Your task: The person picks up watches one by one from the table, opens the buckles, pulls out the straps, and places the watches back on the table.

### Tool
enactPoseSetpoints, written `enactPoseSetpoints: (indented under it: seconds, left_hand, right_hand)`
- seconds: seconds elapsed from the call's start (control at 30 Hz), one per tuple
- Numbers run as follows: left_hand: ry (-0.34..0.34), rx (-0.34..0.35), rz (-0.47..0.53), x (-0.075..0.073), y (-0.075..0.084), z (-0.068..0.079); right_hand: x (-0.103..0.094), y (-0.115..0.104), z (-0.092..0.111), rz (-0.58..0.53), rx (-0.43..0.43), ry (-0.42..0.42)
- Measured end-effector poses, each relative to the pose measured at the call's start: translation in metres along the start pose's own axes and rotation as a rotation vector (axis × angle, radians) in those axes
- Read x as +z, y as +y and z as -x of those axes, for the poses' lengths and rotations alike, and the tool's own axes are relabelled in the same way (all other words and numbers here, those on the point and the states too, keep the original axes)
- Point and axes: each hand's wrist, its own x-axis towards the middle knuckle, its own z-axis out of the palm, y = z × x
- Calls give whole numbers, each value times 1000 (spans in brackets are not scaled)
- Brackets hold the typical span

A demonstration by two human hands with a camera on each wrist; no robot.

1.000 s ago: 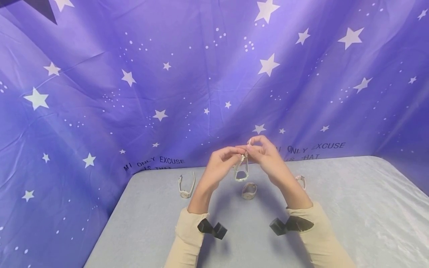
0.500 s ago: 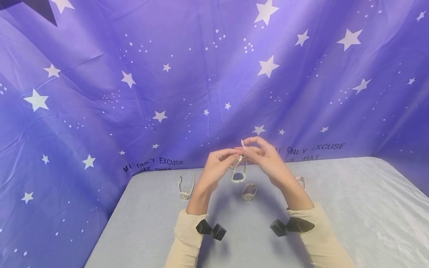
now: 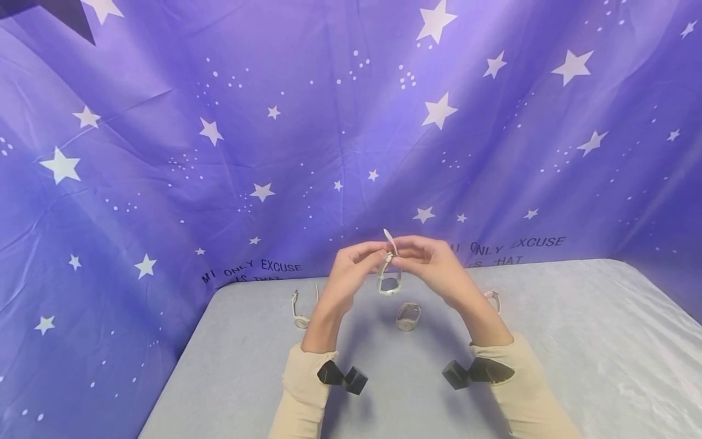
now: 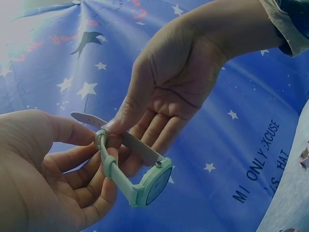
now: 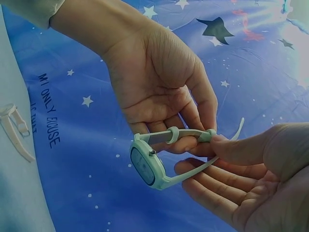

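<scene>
A pale green wristwatch [image 3: 389, 286] is held up above the table between both hands, its case hanging at the bottom of the looped strap. The left hand [image 3: 351, 268] pinches the buckle end between thumb and fingers. From the other side, the right hand [image 3: 433, 268] pinches the holed strap close to the buckle. The strap's free tip [image 4: 89, 119] sticks out past the buckle, pointing up in the head view. The dark watch face [image 5: 143, 166] shows in the right wrist view. Fingertips of both hands meet around the buckle and partly hide it.
Beneath the hands, a beige watch [image 3: 408, 317] with a looped strap stands on the grey cloth-covered table [image 3: 406, 396]. Another watch [image 3: 301, 321] with its strap unfastened lies by the left forearm. A pinkish watch [image 3: 495, 299] sits beside the right forearm. A purple starry curtain [image 3: 329, 122] hangs behind.
The strap tip has swung left and sticks out further above the buckle. The right hand has shifted slightly left and lower, its fingers now closer around the buckle. The left hand stays nearly in place.
</scene>
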Motion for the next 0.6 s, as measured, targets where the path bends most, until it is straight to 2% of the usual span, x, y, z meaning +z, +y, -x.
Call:
enactPoseSetpoints:
  seconds: [0.3,0.6]
  left_hand:
    - [-35,-27,-23,-3,1,-1]
    - [-117,14,-33,-8,1,1]
  right_hand:
    - [0,0,1,27,5,20]
    - [0,0,2,19,19,47]
